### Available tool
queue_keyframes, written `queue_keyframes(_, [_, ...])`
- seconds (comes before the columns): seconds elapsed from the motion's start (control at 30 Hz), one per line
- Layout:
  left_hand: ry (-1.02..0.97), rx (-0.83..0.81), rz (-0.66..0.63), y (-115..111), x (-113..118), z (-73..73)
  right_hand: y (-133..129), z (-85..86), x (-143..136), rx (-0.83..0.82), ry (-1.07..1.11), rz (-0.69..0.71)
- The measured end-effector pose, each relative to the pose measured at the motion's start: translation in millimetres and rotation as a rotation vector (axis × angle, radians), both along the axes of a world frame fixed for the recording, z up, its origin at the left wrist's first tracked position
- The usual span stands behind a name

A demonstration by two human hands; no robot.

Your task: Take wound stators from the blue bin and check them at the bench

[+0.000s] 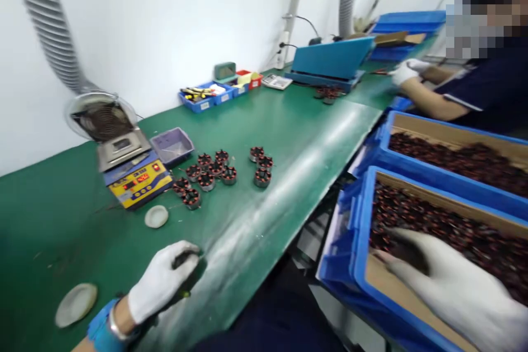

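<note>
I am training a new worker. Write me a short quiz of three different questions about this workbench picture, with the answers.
1. True or false: the right hand reaches into the near blue crate of small dark wound parts.
2. What does the left hand rest on?
A. the green bench
B. the yellow and blue device
C. a blue tray
3. Fill in: the loose wound parts on the bench lie to the ____ of the yellow and blue device.

Key
1. True
2. A: it lies on the green bench, closed around a small dark object.
3. right
</note>
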State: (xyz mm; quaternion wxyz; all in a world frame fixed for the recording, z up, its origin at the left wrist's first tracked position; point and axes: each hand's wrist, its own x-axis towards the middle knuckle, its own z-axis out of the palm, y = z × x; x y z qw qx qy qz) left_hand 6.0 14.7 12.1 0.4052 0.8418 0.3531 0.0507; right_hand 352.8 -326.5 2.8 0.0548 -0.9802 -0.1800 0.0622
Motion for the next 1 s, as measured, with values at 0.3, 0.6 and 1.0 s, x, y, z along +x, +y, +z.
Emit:
queue_keyframes(0.3, [-0.066, 0.005, -0.048, -4.6, -12.4, -5.8, 262.7, 52.1, -0.4, 0.0, 0.052, 0.525])
queue_keyframes(0.6, [-0.064, 0.012, -0.077, -6.0, -12.2, -4.9, 292.9, 53.3, -5.1, -0.279, 0.027, 0.645])
queue_keyframes(1.0, [-0.059, 0.052, -0.002, -6.9, -7.6, 0.8, 294.0, 76.9, -15.9, -0.235, 0.05, 0.777])
